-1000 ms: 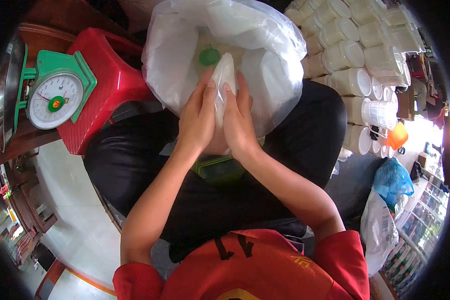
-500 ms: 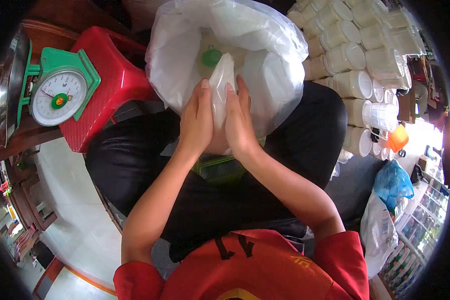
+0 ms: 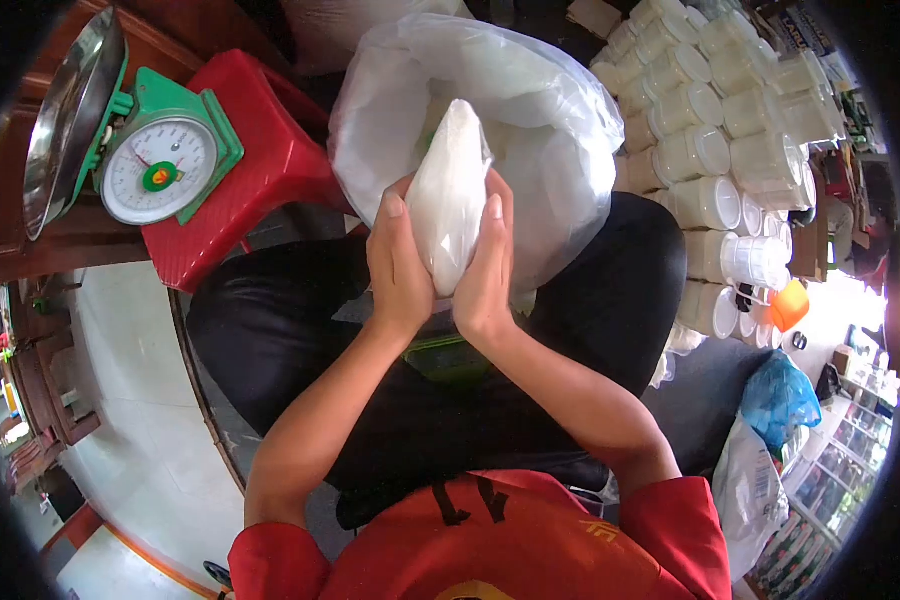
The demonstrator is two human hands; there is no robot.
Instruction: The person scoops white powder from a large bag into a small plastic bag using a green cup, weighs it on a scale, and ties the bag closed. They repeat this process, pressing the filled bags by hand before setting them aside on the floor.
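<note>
Between my palms stands a clear plastic bag of white contents [image 3: 450,205], its narrow end pointing away from me. My left hand [image 3: 398,260] presses its near left side, and my right hand [image 3: 488,262] presses the right side, thumbs along it. What fills the bag is white, but I cannot make out its kind. Just beyond and below it is a large container lined with a translucent plastic bag [image 3: 570,160], with white material inside. A bit of green shows in there, mostly hidden behind the held bag.
A green dial scale [image 3: 160,165] with a metal pan sits on a red plastic stool [image 3: 270,170] to the left. Stacked lidded plastic tubs [image 3: 705,200] rise on the right. Beyond them lie an orange item [image 3: 789,305] and a blue plastic bag [image 3: 780,395].
Both hands have come slightly nearer to me with the plastic bag, which now shows more of its full, rounded body. The green item in the container is now largely covered. The view has shifted a little.
</note>
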